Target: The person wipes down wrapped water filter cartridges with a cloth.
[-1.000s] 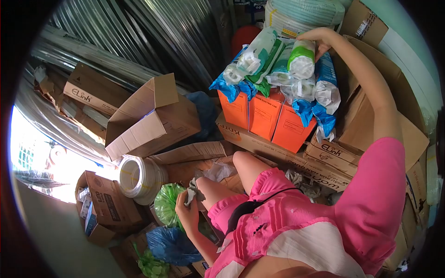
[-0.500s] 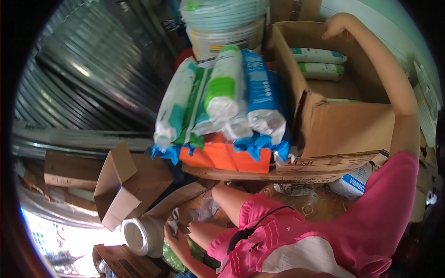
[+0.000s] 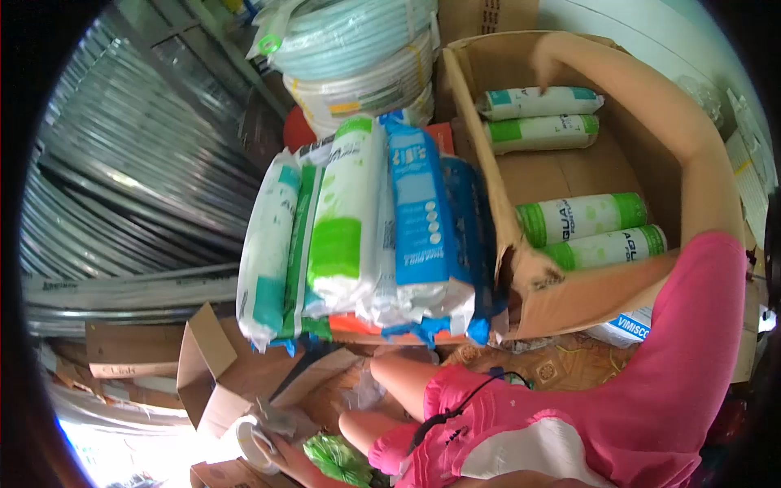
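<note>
My right hand (image 3: 551, 62), smeared by motion, reaches over the far side of a large open cardboard box (image 3: 557, 313), just above a white-and-teal wrapped roll (image 3: 543, 102). Below that roll lies a white-and-green roll (image 3: 543, 132). Two similar rolls, one a green-ended packet (image 3: 582, 218), lie at the near end of the box. Low at left, my left hand (image 3: 275, 450) is closed on a crumpled grey cloth (image 3: 275, 419), beside a white roll (image 3: 246, 443).
Several wrapped rolls, one a blue packet (image 3: 419, 207), are stacked left of the box. Behind them stand coils of pale hose (image 3: 346, 37). Grey pipes (image 3: 130, 163) fill the left side. An open carton (image 3: 236, 366) and a green plastic bag (image 3: 338, 459) are on the floor.
The view has shifted, showing more of the box's inside and the near rolls. My right hand has moved left and closer to the far rolls. My left hand appears lower and further left.
</note>
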A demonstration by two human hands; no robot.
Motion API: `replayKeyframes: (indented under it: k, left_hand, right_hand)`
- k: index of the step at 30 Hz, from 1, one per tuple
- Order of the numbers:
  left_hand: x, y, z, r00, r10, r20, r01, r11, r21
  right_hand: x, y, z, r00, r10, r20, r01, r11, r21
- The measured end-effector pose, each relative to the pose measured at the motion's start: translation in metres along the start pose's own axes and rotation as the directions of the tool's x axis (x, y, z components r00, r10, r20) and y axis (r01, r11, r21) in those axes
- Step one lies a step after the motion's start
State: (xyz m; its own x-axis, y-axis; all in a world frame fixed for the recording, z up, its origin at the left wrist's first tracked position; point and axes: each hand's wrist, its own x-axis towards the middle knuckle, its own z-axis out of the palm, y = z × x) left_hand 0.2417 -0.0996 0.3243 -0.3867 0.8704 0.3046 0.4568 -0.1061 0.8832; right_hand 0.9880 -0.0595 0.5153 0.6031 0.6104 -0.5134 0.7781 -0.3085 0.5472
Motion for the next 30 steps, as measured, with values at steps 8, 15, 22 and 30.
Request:
replayKeyframes:
  k: [8,15,22,30]
  left_hand:
    - [-0.005,-0.036,-0.029,0.992,0.040,-0.121,-0.021,0.987,0.160]
    - [-0.007,-0.035,-0.011,0.992,0.031,-0.118,-0.012,0.987,0.161]
    - [-0.002,-0.032,-0.020,0.994,0.038,-0.104,-0.022,0.988,0.154]
    - [0.003,-0.027,-0.052,0.986,0.037,-0.162,-0.016,0.992,0.127]
  right_hand:
    - [-0.002,-0.110,0.034,0.664,-0.278,0.694,0.337,0.940,0.054]
    - [-0.028,-0.167,0.105,0.718,-0.429,0.549,0.526,0.850,-0.024]
    - [-0.024,-0.142,0.106,0.552,-0.654,0.516,0.396,0.751,0.528]
    - [-0.033,-0.067,0.058,0.841,-0.488,0.234,0.367,0.832,0.416]
